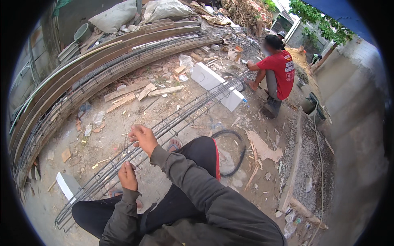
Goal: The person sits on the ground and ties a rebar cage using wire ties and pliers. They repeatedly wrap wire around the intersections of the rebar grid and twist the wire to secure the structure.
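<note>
A long cage of steel rebar (164, 130) with bent stirrups runs diagonally in front of me, from low at the left toward the upper right. My right hand (143, 138) is over the cage, its fingers curled in a pinch around a thin tie wire (123, 124) that sticks up beyond them. Closer to me, my left hand (128, 177) is at the near side of the bars, thumb and fingers pressed together. What that hand pinches is too small to make out.
White blocks, one nearer (68, 186) and one farther (219, 86), prop up the cage. A black coil (242, 158) lies right of my knee. A co-worker in a red shirt (281, 71) squats at the cage's far end. Scrap wood (129, 90) litters the ground; long planks (102, 67) lie left.
</note>
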The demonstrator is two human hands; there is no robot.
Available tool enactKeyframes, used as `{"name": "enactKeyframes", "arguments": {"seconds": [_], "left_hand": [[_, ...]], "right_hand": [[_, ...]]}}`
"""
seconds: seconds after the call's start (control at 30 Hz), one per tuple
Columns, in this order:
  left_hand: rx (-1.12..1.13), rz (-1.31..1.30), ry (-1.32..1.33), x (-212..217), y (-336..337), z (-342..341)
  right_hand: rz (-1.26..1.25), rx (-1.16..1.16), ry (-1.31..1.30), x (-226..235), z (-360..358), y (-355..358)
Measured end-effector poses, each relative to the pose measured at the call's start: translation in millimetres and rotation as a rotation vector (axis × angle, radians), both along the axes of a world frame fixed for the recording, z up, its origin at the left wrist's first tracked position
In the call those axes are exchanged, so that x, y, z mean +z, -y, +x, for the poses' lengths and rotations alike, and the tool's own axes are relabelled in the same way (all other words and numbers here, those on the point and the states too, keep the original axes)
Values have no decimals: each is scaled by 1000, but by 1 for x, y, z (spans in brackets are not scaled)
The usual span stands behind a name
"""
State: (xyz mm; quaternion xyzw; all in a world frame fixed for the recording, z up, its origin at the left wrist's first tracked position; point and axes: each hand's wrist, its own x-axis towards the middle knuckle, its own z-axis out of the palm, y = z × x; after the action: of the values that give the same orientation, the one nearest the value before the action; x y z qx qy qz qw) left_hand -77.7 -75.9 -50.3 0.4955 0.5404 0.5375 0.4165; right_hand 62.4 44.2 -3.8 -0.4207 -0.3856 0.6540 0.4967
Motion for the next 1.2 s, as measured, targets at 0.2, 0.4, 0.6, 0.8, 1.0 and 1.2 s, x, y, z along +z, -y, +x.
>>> {"name": "enactKeyframes", "arguments": {"seconds": [0.2, 0.4, 0.6, 0.8, 1.0, 1.2], "left_hand": [[-26, 96, -121, 7, 22, -3], [191, 124, -178, 52, 35, -58], [515, 117, 133, 83, 135, -141], [741, 342, -284, 152, 191, -156], [1019, -150, -44, 30, 276, -239], [324, -808, -180, -100, 365, -133]], "right_hand": [[253, 132, 10, 38, -22, 12], [662, -606, 261, 98, 91, 10], [736, -558, 310, 80, 62, 0], [887, -966, 582, 152, 155, 66], [972, -972, 1500, -24, 314, 137], [-420, 176, 1479, -259, 322, 212]]}}
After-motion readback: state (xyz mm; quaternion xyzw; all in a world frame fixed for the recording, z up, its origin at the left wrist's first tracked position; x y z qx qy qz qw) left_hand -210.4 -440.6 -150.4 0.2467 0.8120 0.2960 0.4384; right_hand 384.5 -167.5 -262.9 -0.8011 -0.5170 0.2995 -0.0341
